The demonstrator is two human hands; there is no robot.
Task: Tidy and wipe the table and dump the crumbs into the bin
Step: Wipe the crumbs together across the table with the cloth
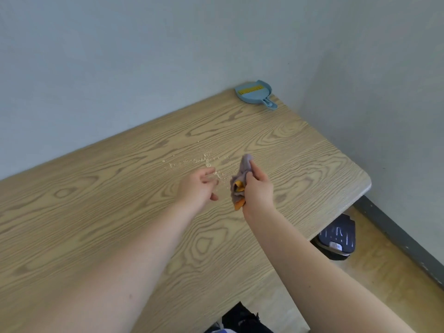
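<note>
Pale crumbs lie scattered in the middle of the wooden table. My right hand grips a bunched grey and orange cloth just above the tabletop, right of the crumbs. My left hand hovers beside the cloth with loose, spread fingers, holding nothing, its fingertips over the near edge of the crumbs. A small blue dustpan with a yellow brush lies at the table's far corner against the wall.
Grey walls close in the table at the back and right. A dark bin stands on the floor under the table's right end. Dark fabric shows below the table's near edge.
</note>
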